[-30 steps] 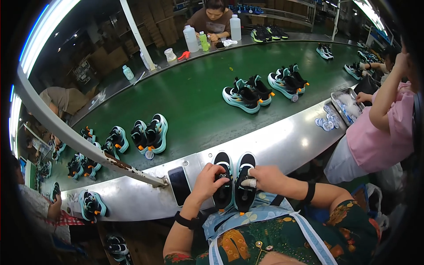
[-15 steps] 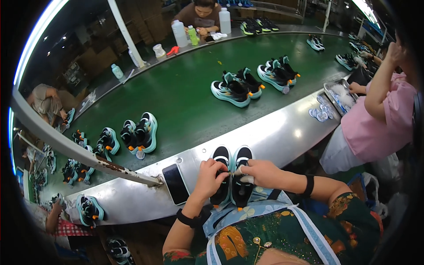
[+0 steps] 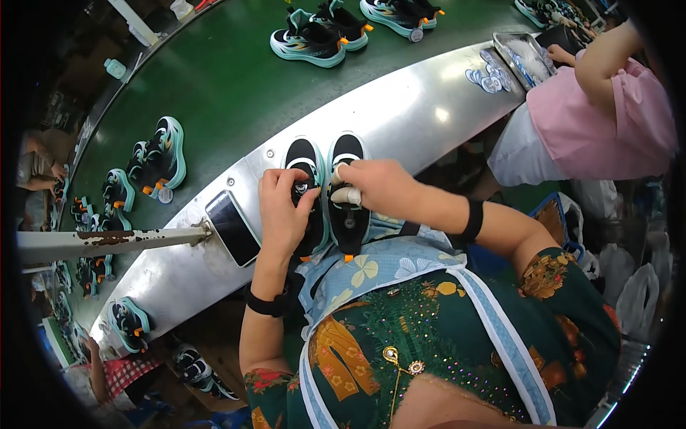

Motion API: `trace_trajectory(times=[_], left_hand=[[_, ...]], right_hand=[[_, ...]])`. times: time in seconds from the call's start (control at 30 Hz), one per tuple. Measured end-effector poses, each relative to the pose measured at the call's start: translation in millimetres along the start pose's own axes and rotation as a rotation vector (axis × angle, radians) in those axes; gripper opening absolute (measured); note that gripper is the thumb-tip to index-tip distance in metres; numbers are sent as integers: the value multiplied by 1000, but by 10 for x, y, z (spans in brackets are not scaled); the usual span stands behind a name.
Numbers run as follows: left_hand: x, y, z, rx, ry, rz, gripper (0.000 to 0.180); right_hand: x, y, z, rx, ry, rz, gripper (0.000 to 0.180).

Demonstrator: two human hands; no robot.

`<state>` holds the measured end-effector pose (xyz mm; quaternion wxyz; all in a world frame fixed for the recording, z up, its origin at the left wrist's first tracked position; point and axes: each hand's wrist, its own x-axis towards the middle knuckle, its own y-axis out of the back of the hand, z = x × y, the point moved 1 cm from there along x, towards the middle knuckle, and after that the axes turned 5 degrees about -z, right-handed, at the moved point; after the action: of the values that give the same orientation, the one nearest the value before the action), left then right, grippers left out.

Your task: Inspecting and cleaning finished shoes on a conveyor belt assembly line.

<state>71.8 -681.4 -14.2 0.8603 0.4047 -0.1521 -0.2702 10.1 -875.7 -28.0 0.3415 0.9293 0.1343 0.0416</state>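
Two black and pale-turquoise sneakers stand side by side in front of me, toes pointing away. My left hand (image 3: 282,207) curls over the left sneaker (image 3: 301,149), with thumb and forefinger on either side of its lace area. Over the right sneaker (image 3: 348,146), my right hand (image 3: 371,187) bends its fingers against the laces; pale covers show on two of its digits. Both hands hide parts of the uppers. Orange tabs stick out at the heels, near my blue flowered apron (image 3: 379,266).
A phone (image 3: 234,227) lies left of my hands on the steel ledge (image 3: 400,96), near a rusty post (image 3: 128,239). More sneakers (image 3: 307,39) stand on the green belt (image 3: 221,93). Round tags (image 3: 489,77) and a metal tray (image 3: 525,58) lie by a person in pink (image 3: 607,136).
My view has tilted down and shifted right, so the far workers are mostly out of it. Left thumb and forefinger have moved from the sneaker's inner side to straddle its laces.
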Motion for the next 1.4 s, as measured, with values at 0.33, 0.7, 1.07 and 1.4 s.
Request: trace_trajectory(times=[0.33,0.7,1.07,1.4], left_hand=[[-1,111,87,-143,80,-170,22],[-11,85,266,-110,69,-27,17],[-307,-406,490,-1331,787,-316,30],[-359,-613,562,-1359,725,-270,24]], right_hand=[[-179,-99,44,-32,-69,176,33],[-249,-58,62,-97,29,248,31],[-46,137,506,427,57,-100,28],[-41,249,305,142,171,-146,34]])
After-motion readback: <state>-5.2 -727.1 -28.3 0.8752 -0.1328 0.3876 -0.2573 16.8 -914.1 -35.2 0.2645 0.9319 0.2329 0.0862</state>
